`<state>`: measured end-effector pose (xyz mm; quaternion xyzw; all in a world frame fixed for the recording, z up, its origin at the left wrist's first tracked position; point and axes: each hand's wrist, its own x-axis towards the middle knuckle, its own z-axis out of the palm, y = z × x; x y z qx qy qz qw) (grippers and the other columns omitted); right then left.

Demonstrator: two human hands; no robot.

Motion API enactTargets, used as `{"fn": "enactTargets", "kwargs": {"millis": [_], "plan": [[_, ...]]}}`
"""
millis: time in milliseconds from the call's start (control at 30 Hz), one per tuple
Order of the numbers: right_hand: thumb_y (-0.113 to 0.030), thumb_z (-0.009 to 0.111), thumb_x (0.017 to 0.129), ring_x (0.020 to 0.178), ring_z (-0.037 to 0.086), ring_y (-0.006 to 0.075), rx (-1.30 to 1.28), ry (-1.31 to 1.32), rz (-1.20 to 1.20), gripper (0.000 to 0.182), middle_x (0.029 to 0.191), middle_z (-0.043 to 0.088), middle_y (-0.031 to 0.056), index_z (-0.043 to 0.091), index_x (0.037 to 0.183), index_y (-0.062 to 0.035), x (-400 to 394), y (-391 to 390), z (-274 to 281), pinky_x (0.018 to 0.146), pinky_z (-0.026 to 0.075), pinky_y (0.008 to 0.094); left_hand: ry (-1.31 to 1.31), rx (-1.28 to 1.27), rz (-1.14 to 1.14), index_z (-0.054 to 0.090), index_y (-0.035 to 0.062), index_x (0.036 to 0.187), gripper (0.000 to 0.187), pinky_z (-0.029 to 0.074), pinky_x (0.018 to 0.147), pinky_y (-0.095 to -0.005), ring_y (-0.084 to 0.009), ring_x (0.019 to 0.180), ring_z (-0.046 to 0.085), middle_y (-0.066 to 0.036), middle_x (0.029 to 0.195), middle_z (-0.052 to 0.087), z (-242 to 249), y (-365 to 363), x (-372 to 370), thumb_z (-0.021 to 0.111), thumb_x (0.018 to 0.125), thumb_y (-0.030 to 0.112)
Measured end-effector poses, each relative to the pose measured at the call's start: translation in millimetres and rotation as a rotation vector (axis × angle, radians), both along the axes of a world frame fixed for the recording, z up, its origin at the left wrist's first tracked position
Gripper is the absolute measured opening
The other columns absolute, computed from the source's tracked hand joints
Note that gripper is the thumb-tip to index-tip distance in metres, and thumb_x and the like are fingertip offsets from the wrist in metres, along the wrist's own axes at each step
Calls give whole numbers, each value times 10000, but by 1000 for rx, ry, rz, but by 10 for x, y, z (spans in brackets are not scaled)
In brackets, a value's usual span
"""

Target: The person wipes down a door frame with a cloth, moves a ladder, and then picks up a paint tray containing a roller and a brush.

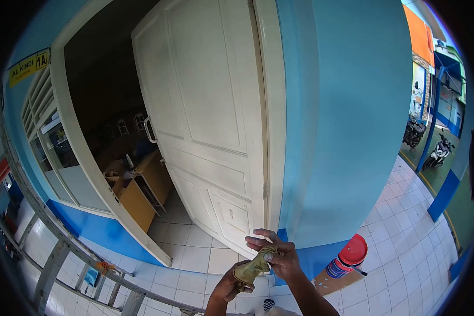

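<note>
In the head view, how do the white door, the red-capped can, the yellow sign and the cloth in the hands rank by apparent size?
1. white door
2. red-capped can
3. yellow sign and cloth: they look alike, and the cloth is much nearer the camera, so no ranking.

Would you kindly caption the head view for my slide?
Both hands, left hand and right hand, hold a crumpled cloth before a white door.

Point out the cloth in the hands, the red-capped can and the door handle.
cloth (pixel 253 267), head view, on the crumpled middle between both hands.
red-capped can (pixel 347 258), head view, on the red cap's lower edge.
door handle (pixel 149 130), head view, on the middle of the white grip.
</note>
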<state>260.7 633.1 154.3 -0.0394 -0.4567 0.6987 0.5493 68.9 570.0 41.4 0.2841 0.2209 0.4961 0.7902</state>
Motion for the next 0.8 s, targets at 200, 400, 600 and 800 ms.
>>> {"fn": "enactTargets", "kwargs": {"millis": [200, 400, 600, 800], "plan": [[-2, 682, 810, 917, 638, 186, 236, -108, -338, 319, 1201, 627, 202, 644, 1100, 124, -309, 649, 529, 802, 522, 291, 335, 207, 294, 406, 12, 1425, 587, 544, 935, -477, -279, 1112, 625, -189, 1244, 584, 1141, 664, -60, 537, 973, 364], [-46, 634, 820, 871, 534, 383, 798, -398, -1218, 407, 975, 549, 224, 571, 1212, 41, -696, 1491, 1478, 719, 465, 476, 673, 689, 610, 385, 92, 1480, 648, 497, 880, -339, -210, 1039, 596, -132, 1179, 577, 2834, 1368, 275, 530, 978, 475], [-168, 706, 813, 700, 649, 329, 689, -446, -1387, 645, 923, 550, 237, 413, 1313, 115, -813, 1935, 2608, 496, 546, 378, 1318, 1053, 1020, 555, 73, 1366, 439, 485, 905, -266, -166, 1046, 605, -114, 1209, 609, 4090, 2183, 417, 537, 1005, 323], [-121, 649, 835, 701, 648, 439, 620, -393, -1413, 461, 836, 605, 283, 452, 1169, 127, -808, 2279, 3174, 580, 532, 486, 1365, 1209, 832, 596, 59, 1329, 515, 464, 943, -358, -265, 1058, 612, -188, 1165, 637, 4851, 2636, 390, 554, 966, 423]]}}
